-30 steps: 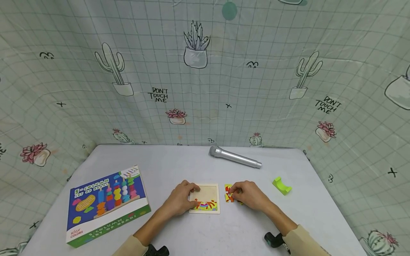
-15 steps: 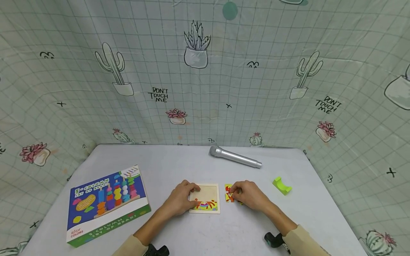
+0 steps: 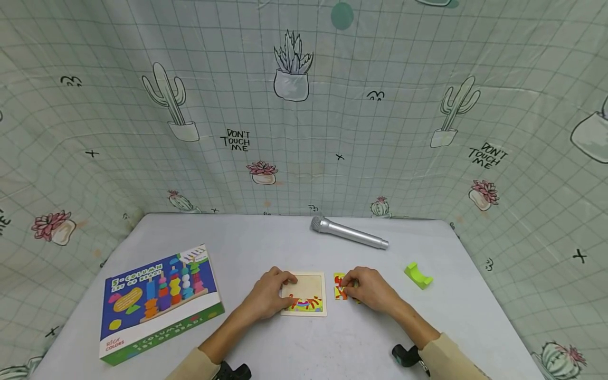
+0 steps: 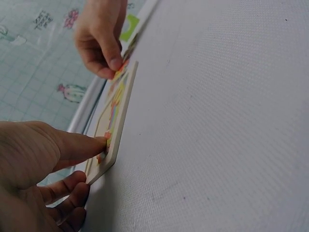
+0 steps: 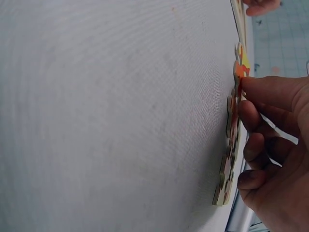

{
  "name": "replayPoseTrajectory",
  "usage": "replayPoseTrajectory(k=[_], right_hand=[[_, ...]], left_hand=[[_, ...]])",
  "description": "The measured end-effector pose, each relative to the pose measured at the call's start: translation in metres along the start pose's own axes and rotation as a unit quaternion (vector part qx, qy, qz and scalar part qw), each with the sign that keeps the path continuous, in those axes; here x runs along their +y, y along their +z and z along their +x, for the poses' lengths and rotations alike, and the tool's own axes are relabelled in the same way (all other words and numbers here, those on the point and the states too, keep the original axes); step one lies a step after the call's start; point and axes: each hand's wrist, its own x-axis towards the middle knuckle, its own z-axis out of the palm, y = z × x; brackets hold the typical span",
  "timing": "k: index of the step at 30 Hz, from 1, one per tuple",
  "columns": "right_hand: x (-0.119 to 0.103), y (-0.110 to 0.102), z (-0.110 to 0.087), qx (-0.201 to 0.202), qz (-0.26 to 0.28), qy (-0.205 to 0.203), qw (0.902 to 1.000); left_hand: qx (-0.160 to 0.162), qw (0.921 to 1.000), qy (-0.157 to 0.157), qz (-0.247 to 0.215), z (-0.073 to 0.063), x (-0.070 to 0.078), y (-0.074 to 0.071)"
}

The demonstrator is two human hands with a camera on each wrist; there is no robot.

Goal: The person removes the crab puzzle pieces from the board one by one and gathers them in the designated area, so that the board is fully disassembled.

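Toward the left edge of the bench [image 3: 304,348], slanted, a boxed bead set [image 3: 159,303]. Then the left hand [image 3: 272,293]: grips the board [image 3: 306,285] at its left side, thumb on the strip of set pieces [image 3: 310,305], other fingers at the rim farther along. About midway between the bench's left and right edges, well short of the far edge, the board: lies flat, looks nearly square, so offers no clear long axis; shows the bright set strip along its near side, bare wood toward the bench's far edge. Just right of that, across a narrow gap, the loose puzzle pieces [image 3: 338,287]: lie in a patch stretching from the board side toward the bench's right edge, partly under the right hand [image 3: 372,289], full outline impossible to tell. In the right fingers, apparently pinched between thumb and index near the patch's board-side end, an orange-and-red piece [image 5: 239,70]; cannot tell whether lifted. Deciding relation, by judgement: bare wood directly left of the right fingers, beyond the board's right rim; right hand nearer the loose pieces, left hand nearer the bare wood. Farther toward the right edge, well apart from both hands, a green block [image 3: 418,276].
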Motion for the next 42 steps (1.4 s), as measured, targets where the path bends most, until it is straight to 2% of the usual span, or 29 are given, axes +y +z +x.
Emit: replayPoseTrajectory(k=[8,18,33,42], right_hand=[[0.0002,0.0005,0.0017,0.007,-0.025,-0.008,0.9996],[0.0055,-0.0012,-0.0018,-0.014,-0.06,-0.054,0.9967],[0.0067,-0.0004,-0.0033,-0.012,-0.061,-0.04,0.9973],[0.0071,-0.0006,-0.0028,-0.01,-0.056,-0.045,0.9973]], left_hand=[[-0.002,1.0,0.001,-0.003,0.0003,-0.0011,0.0],[-0.002,1.0,-0.004,-0.002,0.0008,-0.0015,-0.0002],[-0.002,1.0,0.001,0.001,-0.0004,-0.0007,-0.0014],[-0.005,1.0,0.004,-0.001,-0.0002,-0.0015,-0.0016]])
